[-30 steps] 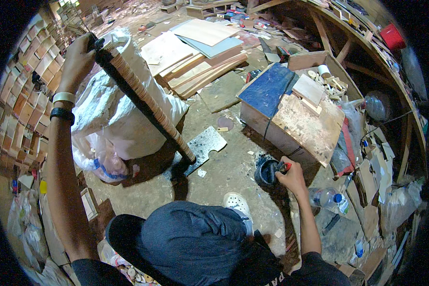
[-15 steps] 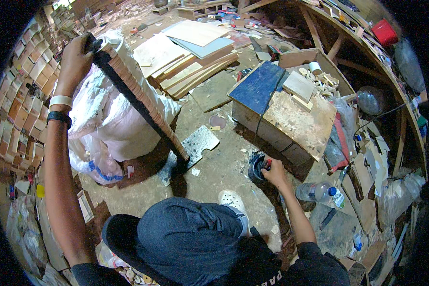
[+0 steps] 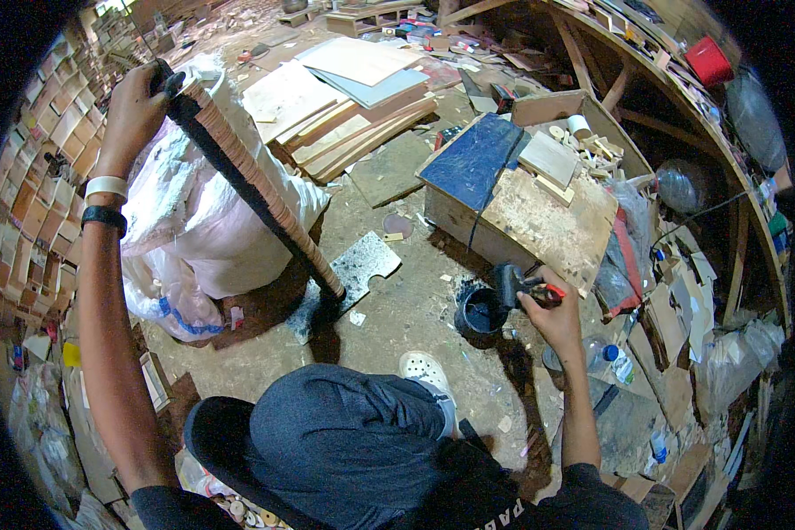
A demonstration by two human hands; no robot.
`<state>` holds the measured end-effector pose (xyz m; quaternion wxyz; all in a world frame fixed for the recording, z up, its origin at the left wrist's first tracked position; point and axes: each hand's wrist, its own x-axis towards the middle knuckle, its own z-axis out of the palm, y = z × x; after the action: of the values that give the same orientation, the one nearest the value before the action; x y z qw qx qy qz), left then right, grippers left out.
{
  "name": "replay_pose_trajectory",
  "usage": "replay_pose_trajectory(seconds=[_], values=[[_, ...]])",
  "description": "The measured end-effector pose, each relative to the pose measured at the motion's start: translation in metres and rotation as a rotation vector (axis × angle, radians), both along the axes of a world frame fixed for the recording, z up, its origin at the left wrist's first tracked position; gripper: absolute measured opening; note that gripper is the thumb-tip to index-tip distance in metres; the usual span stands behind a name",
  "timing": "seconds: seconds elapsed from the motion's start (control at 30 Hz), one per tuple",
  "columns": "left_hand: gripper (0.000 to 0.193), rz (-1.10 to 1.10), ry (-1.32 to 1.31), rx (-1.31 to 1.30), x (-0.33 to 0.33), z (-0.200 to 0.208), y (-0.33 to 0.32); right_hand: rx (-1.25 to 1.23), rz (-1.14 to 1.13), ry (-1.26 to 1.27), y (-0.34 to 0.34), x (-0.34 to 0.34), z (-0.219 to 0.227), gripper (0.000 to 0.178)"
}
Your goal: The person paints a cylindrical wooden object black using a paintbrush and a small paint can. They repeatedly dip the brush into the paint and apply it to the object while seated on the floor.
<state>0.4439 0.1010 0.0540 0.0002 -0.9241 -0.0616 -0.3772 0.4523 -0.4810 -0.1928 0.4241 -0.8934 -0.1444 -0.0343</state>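
Brush [image 3: 507,286] beside the tub [image 3: 479,313] is pinched by the right hand [image 3: 552,318], rod [image 3: 256,187] left of the tub clasped up top by the left hand [image 3: 140,104]; pale shirt lettering [image 3: 503,516] can be spotted.

Gap left of pot [image 3: 480,316], box [image 3: 539,216] beyond; bottle [image 3: 600,355] right

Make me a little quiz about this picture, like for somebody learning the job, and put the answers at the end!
1. What does the right hand hold?
2. True or false: the long ridged piece gripped at its top by the left hand has a black side and a pale side.
3. Fill in the gap: the plastic bottle by the right forearm has a ____ cap.

Key:
1. A brush.
2. True.
3. Blue.
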Motion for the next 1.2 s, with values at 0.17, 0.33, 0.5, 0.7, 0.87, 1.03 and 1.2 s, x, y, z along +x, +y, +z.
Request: replay_pose_trajectory(seconds=[0.17,0.33,0.5,0.7,0.87,1.03,1.2], values=[[0.027,0.024,0.027,-0.057,-0.004,0.001,-0.011,0.059,0.003,-0.185,-0.008,-0.013,-0.013,0.026],[0.031,0.058,-0.009,0.104,-0.001,-0.001,-0.005,0.015,0.071,-0.347,0.000,-0.029,-0.073,0.027],[0.029,-0.036,-0.057,0.067,0.001,-0.006,0.001,0.000,0.116,-0.249,-0.001,-0.029,-0.102,0.026],[0.020,-0.007,-0.025,0.056,-0.002,-0.005,-0.009,-0.152,0.037,-0.443,-0.012,-0.032,-0.124,0.044],[0.018,-0.084,-0.057,0.007,0.001,-0.004,-0.009,-0.096,-0.029,-0.128,-0.022,-0.036,-0.134,0.055],[0.018,-0.116,-0.058,0.056,0.004,-0.003,-0.006,-0.033,-0.014,-0.032,-0.020,-0.040,-0.122,0.049],[0.012,-0.121,-0.039,-0.008,0.006,-0.003,-0.012,-0.049,-0.034,-0.381,-0.009,-0.037,-0.120,0.029]])
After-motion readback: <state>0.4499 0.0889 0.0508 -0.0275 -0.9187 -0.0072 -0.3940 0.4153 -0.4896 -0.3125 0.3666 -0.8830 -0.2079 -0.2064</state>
